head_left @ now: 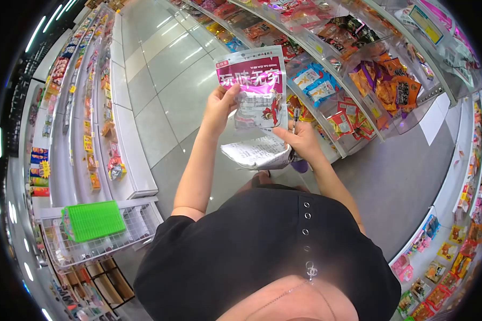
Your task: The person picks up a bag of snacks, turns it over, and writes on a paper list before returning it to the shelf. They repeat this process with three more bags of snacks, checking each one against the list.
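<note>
My left hand [219,107] holds up a snack packet [254,88] with a magenta band and white characters, gripping its left edge. My right hand [301,140] is just below the packet and holds a pen [295,119] upright together with a crumpled sheet of printed paper [257,151]. The packet's lower right corner touches or overlaps my right hand's fingers. Both hands are raised in front of my chest, above the shop aisle floor.
Clear bins of orange, blue and red snack bags [383,80] line the shelf on the right. A long white shelf unit [118,117] runs on the left. A wire basket with a green tray [93,220] stands at lower left. Grey tiled floor [166,75] stretches ahead.
</note>
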Action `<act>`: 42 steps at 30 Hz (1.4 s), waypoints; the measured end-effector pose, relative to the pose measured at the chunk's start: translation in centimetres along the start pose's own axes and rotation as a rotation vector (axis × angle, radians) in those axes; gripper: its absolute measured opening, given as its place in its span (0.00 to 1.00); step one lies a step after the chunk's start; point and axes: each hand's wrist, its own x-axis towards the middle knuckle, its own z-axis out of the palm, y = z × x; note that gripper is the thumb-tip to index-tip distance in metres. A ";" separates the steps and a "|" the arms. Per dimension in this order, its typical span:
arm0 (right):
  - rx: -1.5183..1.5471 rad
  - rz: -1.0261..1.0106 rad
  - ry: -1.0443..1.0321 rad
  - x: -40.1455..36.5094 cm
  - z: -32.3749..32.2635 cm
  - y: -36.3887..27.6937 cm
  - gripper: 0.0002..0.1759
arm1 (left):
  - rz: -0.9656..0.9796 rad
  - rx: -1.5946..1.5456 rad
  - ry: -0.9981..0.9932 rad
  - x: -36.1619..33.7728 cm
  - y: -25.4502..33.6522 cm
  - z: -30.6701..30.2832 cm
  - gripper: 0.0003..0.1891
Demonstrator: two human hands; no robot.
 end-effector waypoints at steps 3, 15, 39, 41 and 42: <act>-0.011 0.008 0.024 0.3 0.1 0.7 0.13 | 0.019 0.002 0.050 0.2 -0.7 -0.1 0.14; 0.072 0.058 -0.030 0.6 0.6 0.5 0.09 | 0.167 0.032 0.197 -0.5 -0.1 0.6 0.09; 0.137 0.134 0.053 -0.9 0.3 1.6 0.11 | -0.120 0.159 0.160 -1.7 -2.5 -1.1 0.25; 0.107 0.160 0.061 -1.3 0.1 1.7 0.11 | -0.118 0.158 0.147 -1.8 -2.5 -1.2 0.24; 0.079 0.159 0.068 -1.3 -0.1 2.3 0.11 | -0.105 0.154 0.126 -1.8 -2.6 -1.3 0.24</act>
